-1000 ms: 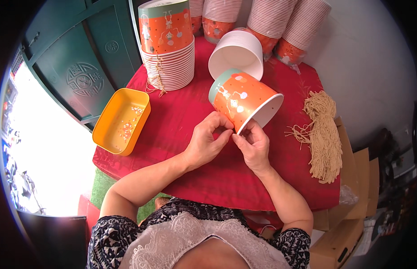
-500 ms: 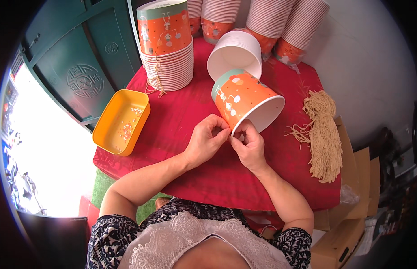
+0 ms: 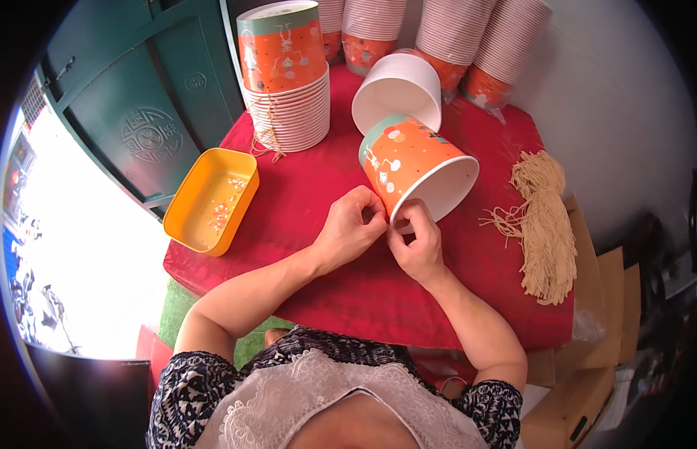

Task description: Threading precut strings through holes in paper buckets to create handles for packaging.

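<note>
Dark-and-white patterned sleeves [image 3: 190,393]; pale lace collar [image 3: 262,410]

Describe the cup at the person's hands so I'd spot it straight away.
Start at the red-covered table and go to its middle, right of the yellow tub. Find the orange cup with a green band around its base. Unlike the upside-down cup stack, it tips sideways, left hand and right hand at its rim.

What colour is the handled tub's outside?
Mostly orange tub, green band at base; head view shows it best.
</note>
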Demonstrator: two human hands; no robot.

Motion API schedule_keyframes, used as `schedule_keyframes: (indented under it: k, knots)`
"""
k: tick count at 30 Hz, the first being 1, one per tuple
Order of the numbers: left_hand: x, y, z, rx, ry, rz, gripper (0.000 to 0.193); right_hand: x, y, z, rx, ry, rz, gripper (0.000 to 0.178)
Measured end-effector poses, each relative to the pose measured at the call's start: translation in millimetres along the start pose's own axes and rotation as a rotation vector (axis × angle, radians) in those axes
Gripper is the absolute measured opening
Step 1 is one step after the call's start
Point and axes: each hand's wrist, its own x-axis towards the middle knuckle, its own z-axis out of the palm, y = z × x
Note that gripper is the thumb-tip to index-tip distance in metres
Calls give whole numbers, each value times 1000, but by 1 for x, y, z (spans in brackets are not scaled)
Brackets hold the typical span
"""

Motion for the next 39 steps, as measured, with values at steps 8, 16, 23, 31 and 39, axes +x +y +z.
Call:
schedule_keyframes:
  k: [8, 16, 23, 31, 39]
  knots:
    - [1, 57, -85, 225, 108, 120, 8, 2, 2, -14, -243, 118, -201, 24]
    - [-40, 32, -201, 913, 276, -7, 5, 30, -26, -41, -571, 154, -516, 16]
    - [-49, 2, -221, 1106, 102, -115, 8, 28, -42, -43, -605, 54, -598, 21]
    - [-38, 30, -203, 951, 195, 144, 26, 36, -37, -90, -600, 28, -477, 26]
    - [-38, 63, -188, 865, 239, 279, 29, -9, 31, -188, -835, -245, -64, 10]
